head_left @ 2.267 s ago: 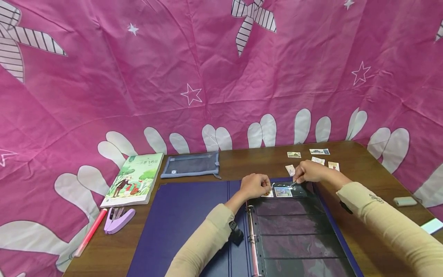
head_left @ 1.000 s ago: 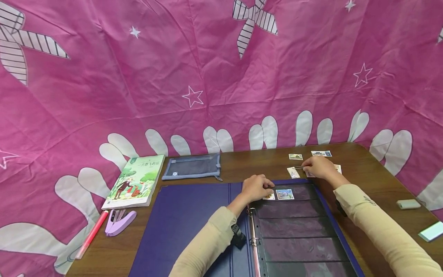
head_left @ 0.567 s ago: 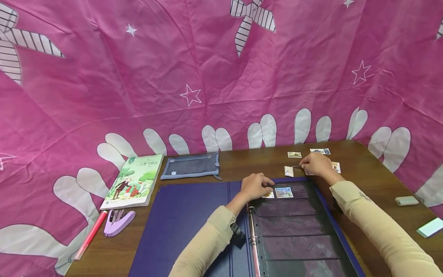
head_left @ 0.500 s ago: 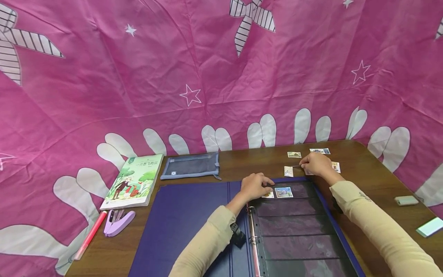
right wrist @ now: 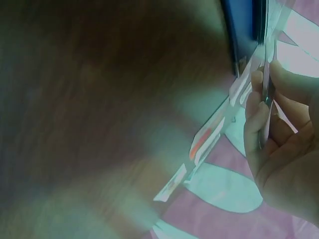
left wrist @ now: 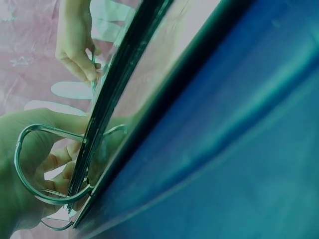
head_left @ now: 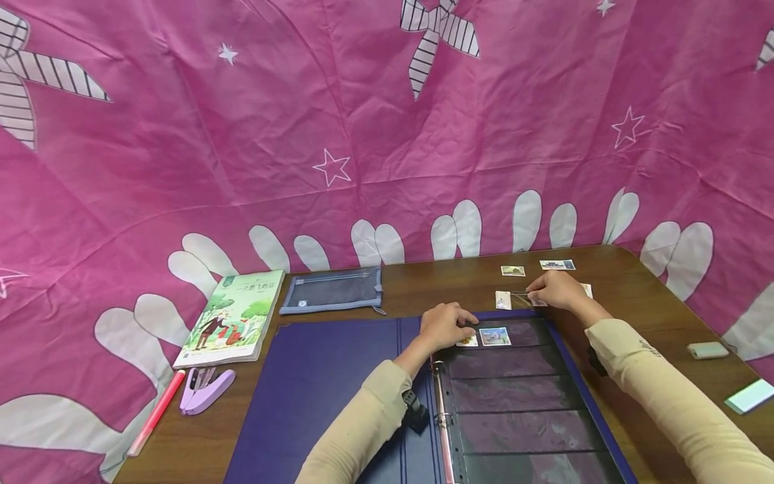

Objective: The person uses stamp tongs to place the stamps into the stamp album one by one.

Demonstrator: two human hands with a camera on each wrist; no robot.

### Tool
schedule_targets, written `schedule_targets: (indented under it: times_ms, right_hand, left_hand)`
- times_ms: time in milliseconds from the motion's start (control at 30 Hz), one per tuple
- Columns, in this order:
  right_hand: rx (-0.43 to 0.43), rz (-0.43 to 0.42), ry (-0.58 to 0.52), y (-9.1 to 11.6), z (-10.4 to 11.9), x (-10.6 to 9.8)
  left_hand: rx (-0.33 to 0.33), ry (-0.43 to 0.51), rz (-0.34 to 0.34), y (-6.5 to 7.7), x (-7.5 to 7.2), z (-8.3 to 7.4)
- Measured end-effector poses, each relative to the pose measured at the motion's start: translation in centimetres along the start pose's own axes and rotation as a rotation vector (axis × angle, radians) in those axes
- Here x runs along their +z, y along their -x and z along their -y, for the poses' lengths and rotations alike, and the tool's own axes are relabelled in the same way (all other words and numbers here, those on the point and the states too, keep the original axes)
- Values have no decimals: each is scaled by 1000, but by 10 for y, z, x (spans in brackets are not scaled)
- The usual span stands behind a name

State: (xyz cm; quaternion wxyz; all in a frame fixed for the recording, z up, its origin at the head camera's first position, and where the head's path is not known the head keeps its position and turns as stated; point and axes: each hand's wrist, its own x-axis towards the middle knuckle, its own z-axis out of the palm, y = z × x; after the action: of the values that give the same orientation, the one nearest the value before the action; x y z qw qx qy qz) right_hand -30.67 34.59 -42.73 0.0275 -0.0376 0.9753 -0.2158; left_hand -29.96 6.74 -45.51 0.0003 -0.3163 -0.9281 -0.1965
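My right hand (head_left: 557, 289) pinches a pair of metal tweezers (right wrist: 268, 94) between thumb and fingers. The tweezer tips point left, right at the edge of a small pale stamp (head_left: 503, 300) lying behind the album. My left hand (head_left: 446, 326) rests on the top left corner of the black pocket page (head_left: 514, 393), fingers relaxed, partly covering one stamp (head_left: 468, 341). A second stamp (head_left: 495, 336) sits beside it in the top strip. The page belongs to an open blue ring binder (head_left: 332, 390), whose metal rings (left wrist: 50, 164) stand close to my left hand.
More stamps lie at the back right, including a landscape one (head_left: 512, 271) and a wide one (head_left: 557, 265). On the left are a book (head_left: 232, 319), a mesh pouch (head_left: 332, 290), a purple stapler-like tool (head_left: 207, 391) and a red pen (head_left: 156, 413). An off-white block (head_left: 707, 350) lies right.
My right hand has moved with the tweezers from the page's top strip back to the loose stamps. The pale stamp has turned straighter. My left hand has loosened its fingers, staying at the page corner.
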Motion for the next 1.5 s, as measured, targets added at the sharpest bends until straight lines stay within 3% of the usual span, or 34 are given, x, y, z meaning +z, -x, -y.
schedule_targets:
  times_ms: [133, 500, 700, 900, 1133, 1500]
  right_hand:
    - [12, 11, -25, -1, 3, 3]
    - [56, -72, 49, -4, 7, 3]
    - [21, -93, -16, 7, 11, -14]
    - [-16, -121, -78, 18, 8, -15]
    - [-2, -96, -174, 34, 0, -14]
    - [-41, -60, -160, 37, 1, -10]
  left_hand:
    - [2, 11, 9, 1, -1, -1]
    - [5, -3, -2, 0, 0, 1]
    - [3, 5, -9, 0, 1, 1]
    - [-2, 29, -28, 2, 2, 4]
    - [39, 61, -29, 1, 3, 0]
    - [21, 63, -41, 1, 4, 3]
